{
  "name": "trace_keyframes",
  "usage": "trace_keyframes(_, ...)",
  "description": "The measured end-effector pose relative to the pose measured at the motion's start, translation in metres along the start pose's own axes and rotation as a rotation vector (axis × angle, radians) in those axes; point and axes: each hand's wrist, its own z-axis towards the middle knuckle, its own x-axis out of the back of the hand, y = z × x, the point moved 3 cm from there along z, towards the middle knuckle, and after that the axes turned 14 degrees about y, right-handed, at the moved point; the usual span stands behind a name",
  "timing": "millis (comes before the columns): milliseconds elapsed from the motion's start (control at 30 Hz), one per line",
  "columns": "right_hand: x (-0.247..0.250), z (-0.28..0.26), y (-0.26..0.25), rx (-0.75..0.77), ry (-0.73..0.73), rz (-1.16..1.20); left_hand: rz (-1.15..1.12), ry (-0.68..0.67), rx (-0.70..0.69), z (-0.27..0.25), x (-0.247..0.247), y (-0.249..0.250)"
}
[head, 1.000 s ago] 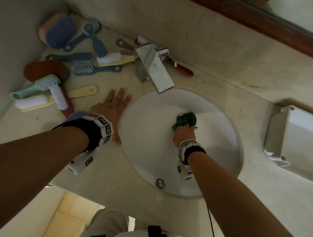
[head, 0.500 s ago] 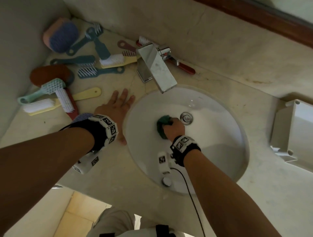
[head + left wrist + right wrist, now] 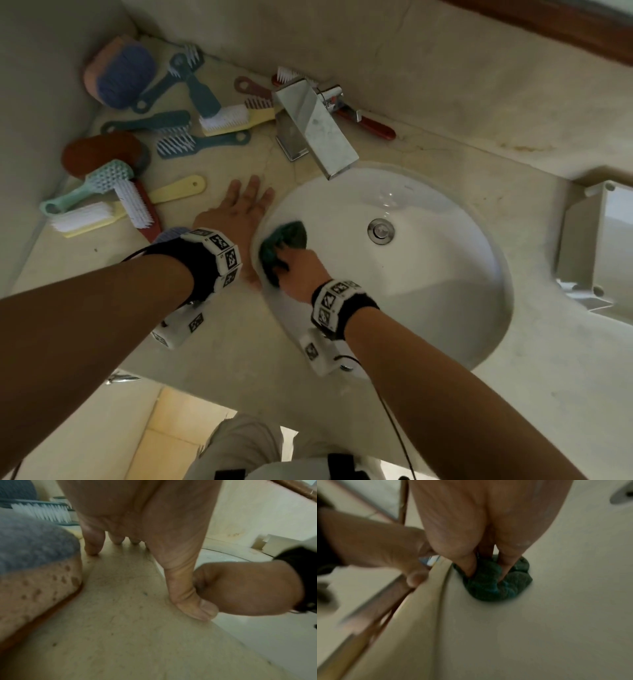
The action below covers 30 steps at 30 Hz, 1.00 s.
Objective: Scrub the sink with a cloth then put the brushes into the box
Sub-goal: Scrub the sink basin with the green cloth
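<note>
My right hand [image 3: 301, 270] was down inside the white sink [image 3: 445, 308], fingers curled round a bunched teal cloth [image 3: 282, 245] and pressing it on the basin wall at approx 9 o'clock, just under the rim. In the right wrist view the fingertips [image 3: 471, 568] dug into the cloth's folds. My left hand [image 3: 239, 212] lay flat w/ fingers spread on the countertop [image 3: 239, 342], right beside the sink rim; its thumb [image 3: 193, 601] sat at the rim edge next to the right hand.

The brushes [image 3: 178, 137] were scattered in a pile on the counter at 10–11 o'clock from the sink: teal, yellow, red and mint handles, white bristles, some overlapping. A blue-and-tan sponge [image 3: 120, 73] leaned in the far corner; another sponge [image 3: 34, 568] lay close by my left wrist. A chrome tap [image 3: 308, 126] jutted over the basin at 12 o'clock, w/ a red-handled brush [image 3: 373, 126] partly hidden behind it. The drain plug [image 3: 381, 230] showed near the basin centre, uncovered. The box [image 3: 603, 246], pale plastic, stood on the counter at 3 o'clock, well apart from the brushes.

Counter and backsplash were beige stone, stained in spots; a dark wood frame edge [image 3: 548, 27] ran along the top right. Dim light; wrist views blurred.
</note>
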Motion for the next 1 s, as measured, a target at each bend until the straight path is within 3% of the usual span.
trace_keyframes(100, -0.003, -0.023, 0.035, 0.052, -0.294, -0.267, -0.001, -0.015, 0.002, -0.001, 0.001, 0.001)
trace_keyframes(200, 0.008, -0.039, 0.073, -0.010, -0.411, -0.469, -0.003, -0.018, 0.018, -0.003, 0.002, 0.001)
trace_keyframes(333, 0.042, -0.047, 0.113, -0.070, -0.353, -0.695, 0.003, -0.029, 0.033, -0.004, 0.003, 0.002)
trace_keyframes(467, 0.069, -0.034, 0.120, -0.143, -0.260, -0.795, -0.004, -0.029, 0.027, -0.004, 0.005, 0.004)
trace_keyframes(633, 0.102, -0.022, 0.128, -0.318, -0.020, -0.683, -0.012, -0.027, 0.027, -0.006, 0.007, 0.007)
trace_keyframes(800, 0.136, -0.044, 0.123, -0.438, 0.116, -0.608, -0.056, -0.012, 0.029, -0.009, 0.007, 0.001)
trace_keyframes(1000, 0.106, -0.069, 0.148, -0.567, -0.054, -0.555, -0.069, -0.026, 0.023, -0.007, 0.009, 0.006)
